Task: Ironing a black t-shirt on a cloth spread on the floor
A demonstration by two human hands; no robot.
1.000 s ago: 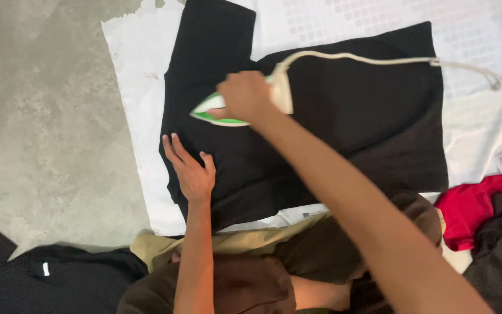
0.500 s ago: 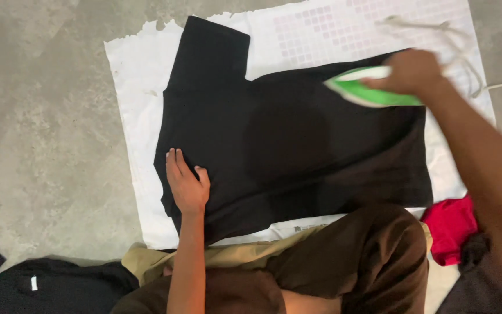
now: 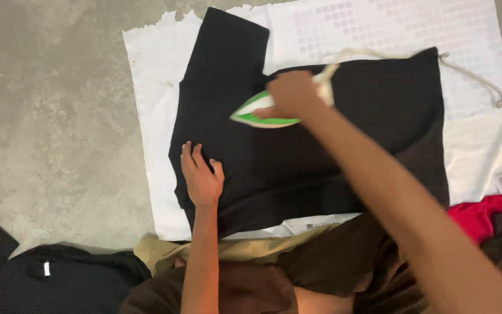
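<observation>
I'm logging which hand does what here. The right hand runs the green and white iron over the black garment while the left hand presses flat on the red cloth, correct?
Not quite. The head view shows the left hand pressing flat on the black garment, not the red cloth, which lies apart at the lower right. The rest holds: the right hand runs the green and white iron over that garment.

Both arms are bare to the elbow, with no sleeves, rings or watch on the left hand (image 3: 203, 181) or right hand (image 3: 290, 93). Dark brown trousers (image 3: 344, 264) cover the near legs.
</observation>
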